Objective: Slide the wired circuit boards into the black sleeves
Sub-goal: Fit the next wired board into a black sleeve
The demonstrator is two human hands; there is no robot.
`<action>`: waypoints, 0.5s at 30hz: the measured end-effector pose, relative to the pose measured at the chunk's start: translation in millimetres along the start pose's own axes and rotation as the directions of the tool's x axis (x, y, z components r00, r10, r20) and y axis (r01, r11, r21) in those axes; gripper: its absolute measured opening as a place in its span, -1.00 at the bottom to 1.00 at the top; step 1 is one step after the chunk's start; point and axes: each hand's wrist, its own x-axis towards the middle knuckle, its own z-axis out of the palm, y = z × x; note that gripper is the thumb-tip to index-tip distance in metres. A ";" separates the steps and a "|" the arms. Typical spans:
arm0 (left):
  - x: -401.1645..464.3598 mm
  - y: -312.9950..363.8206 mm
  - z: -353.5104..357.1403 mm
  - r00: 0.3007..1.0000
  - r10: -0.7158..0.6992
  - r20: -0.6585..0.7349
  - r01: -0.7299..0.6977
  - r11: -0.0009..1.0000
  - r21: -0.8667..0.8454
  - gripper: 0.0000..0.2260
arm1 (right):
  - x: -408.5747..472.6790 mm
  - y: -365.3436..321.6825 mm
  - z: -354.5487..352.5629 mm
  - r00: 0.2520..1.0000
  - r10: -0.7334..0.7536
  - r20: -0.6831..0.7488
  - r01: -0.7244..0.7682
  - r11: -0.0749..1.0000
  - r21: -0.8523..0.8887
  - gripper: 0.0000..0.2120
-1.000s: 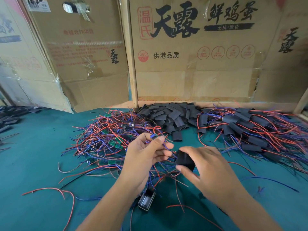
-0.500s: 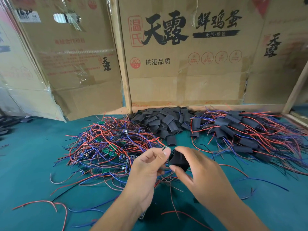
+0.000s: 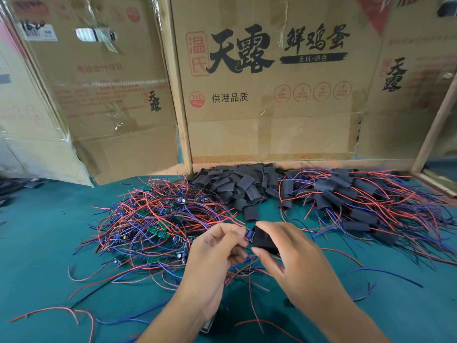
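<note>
Head view: your left hand point(image 3: 217, 246) pinches the circuit board point(image 3: 248, 235) end-on, right hand point(image 3: 291, 258) pinches the black sleeve point(image 3: 264, 240) with its mouth at the board (lined up for insertion, I'd say). Green tabletop point(image 3: 49, 256): bare boards left, empty sleeves far centre, sleeved ones right; cardboard boxes point(image 3: 272, 100) behind.

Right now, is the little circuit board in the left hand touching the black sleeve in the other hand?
Touching. The head view shows the small wired circuit board pinched by the left hand meeting the open mouth of the black sleeve held by the right hand, no gap.
</note>
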 end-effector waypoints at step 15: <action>3.1 5.3 -12.8 0.935 0.346 0.084 -0.316 0.699 0.642 -0.86 | -0.1 6.9 0.9 0.999 -0.036 -0.016 0.037 0.997 0.068 -0.62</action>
